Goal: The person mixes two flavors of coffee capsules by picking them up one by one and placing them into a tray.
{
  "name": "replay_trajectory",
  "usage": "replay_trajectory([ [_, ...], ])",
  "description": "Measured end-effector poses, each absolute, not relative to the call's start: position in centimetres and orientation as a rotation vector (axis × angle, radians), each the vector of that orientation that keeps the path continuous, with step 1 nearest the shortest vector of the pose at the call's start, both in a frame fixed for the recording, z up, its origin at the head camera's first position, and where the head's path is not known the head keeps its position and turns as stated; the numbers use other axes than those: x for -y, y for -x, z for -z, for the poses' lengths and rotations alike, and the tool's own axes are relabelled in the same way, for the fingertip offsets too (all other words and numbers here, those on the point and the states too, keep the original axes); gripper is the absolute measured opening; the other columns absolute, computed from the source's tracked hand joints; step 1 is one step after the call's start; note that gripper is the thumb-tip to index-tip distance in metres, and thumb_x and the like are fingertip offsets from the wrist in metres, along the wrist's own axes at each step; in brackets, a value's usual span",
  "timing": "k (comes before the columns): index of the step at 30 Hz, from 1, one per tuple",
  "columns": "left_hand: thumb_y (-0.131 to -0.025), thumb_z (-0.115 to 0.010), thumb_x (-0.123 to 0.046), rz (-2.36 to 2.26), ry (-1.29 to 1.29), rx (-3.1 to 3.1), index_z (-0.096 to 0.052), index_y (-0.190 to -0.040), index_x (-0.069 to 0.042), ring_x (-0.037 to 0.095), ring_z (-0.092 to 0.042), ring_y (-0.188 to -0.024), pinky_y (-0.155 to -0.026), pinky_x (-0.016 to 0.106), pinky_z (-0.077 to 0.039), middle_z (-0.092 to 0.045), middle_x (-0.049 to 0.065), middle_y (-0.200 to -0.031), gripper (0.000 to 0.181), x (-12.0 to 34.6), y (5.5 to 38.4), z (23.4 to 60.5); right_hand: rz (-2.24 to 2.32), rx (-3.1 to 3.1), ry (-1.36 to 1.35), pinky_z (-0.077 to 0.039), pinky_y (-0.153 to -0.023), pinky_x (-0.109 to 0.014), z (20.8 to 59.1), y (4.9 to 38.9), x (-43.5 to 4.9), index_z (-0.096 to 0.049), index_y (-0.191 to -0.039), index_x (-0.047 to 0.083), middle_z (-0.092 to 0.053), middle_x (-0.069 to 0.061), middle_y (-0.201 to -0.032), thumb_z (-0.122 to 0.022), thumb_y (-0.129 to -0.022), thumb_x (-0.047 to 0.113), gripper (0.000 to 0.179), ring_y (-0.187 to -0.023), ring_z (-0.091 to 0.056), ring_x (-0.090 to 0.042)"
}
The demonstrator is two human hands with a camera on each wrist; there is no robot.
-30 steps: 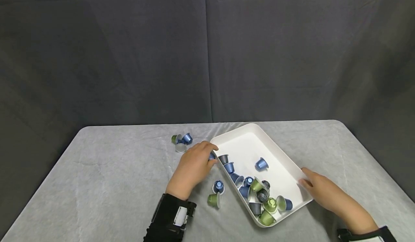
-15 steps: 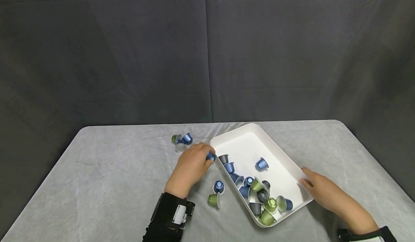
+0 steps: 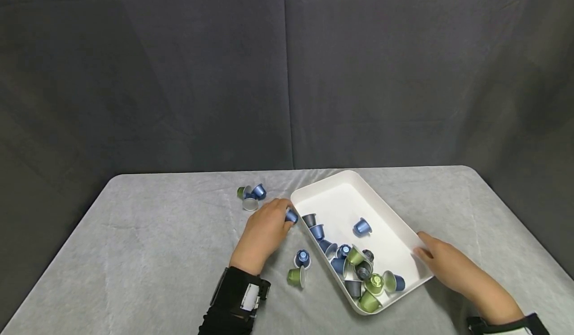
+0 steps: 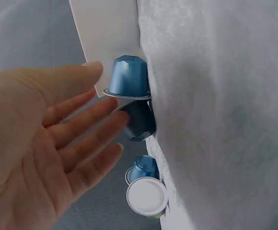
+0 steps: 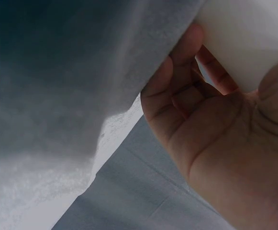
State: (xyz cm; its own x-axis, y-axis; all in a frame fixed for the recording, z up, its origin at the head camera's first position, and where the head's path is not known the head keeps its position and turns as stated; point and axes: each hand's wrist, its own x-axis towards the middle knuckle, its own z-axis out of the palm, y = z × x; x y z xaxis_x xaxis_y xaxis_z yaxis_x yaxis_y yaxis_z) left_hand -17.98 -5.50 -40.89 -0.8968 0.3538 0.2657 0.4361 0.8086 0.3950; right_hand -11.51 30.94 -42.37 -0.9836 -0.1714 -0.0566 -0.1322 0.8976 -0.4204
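Behind everything, a dark grey curtain (image 3: 197, 85) hangs past the table (image 3: 148, 255), which is covered in pale grey cloth. Right of centre on it, your white tray (image 3: 343, 198) lies at a slant, one corner towards you. Your right hand (image 3: 441, 260) grasps the tray's right edge, thumb on the inner side, fingers curled beneath. Your left hand (image 3: 268, 225) is relaxed, thumb and fingers spread, gripping nothing, beside a blue pod (image 3: 291, 216) just outside the tray's left corner; you cannot tell whether a fingertip touches it. From your left wrist, a darker pod (image 4: 141, 123) shows next to it. Blue, green and grey pods (image 3: 356, 256) crowd the tray's near corner and left side, while a green pod (image 3: 295, 277) lies on the cloth nearby
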Motion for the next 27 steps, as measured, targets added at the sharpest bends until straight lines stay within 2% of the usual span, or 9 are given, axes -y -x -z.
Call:
replay_trajectory([
  [10, -0.089, -0.073, -0.010, 0.707, 0.583, 2.849, -0.063, -0.119, -0.003, 0.028, -0.066, -0.102, -0.083, 0.044, -0.053, -0.067, 0.012, -0.109, 0.032, 5.22, 17.72, 41.33, 0.676, -2.973, 0.252, -0.049, -0.075, -0.053, 42.44, 11.45, -31.01, -0.055, -0.111, -0.001, -0.063, -0.013, -0.092, -0.056, -0.099, 0.009, 0.015, -0.083, -0.057, -0.025],
  [17, -0.085, -0.078, -0.013, 0.687, 0.545, 2.889, -0.061, -0.106, -0.006, 0.027, -0.066, -0.088, -0.071, 0.042, -0.053, -0.068, 0.008, -0.095, 0.028, 5.21, 17.68, 41.41, 0.672, -2.962, 0.239, -0.049, -0.079, -0.057, 42.35, 11.47, -31.06, -0.055, -0.114, -0.004, -0.065, -0.020, -0.099, -0.056, -0.099, 0.010, 0.020, -0.092, -0.062, -0.032],
  [21, -0.082, -0.081, -0.011, 0.660, 0.549, 2.900, -0.062, -0.106, -0.006, 0.027, -0.065, -0.089, -0.072, 0.041, -0.053, -0.068, 0.008, -0.097, 0.031, 5.17, 17.69, 41.45, 0.664, -2.963, 0.234, -0.049, -0.080, -0.059, 42.26, 11.49, -31.06, -0.054, -0.115, -0.005, -0.065, -0.023, -0.102, -0.056, -0.099, 0.010, 0.021, -0.096, -0.064, -0.038],
  [27, -0.081, -0.081, -0.008, 0.647, 0.570, 2.889, -0.064, -0.109, -0.006, 0.028, -0.065, -0.096, -0.076, 0.041, -0.053, -0.067, 0.009, -0.105, 0.033, 5.22, 17.56, 41.49, 0.658, -2.957, 0.229, -0.049, -0.077, -0.055, 42.17, 11.51, -30.98, -0.054, -0.113, -0.004, -0.064, -0.017, -0.095, -0.055, -0.100, 0.010, 0.018, -0.088, -0.060, -0.028],
])
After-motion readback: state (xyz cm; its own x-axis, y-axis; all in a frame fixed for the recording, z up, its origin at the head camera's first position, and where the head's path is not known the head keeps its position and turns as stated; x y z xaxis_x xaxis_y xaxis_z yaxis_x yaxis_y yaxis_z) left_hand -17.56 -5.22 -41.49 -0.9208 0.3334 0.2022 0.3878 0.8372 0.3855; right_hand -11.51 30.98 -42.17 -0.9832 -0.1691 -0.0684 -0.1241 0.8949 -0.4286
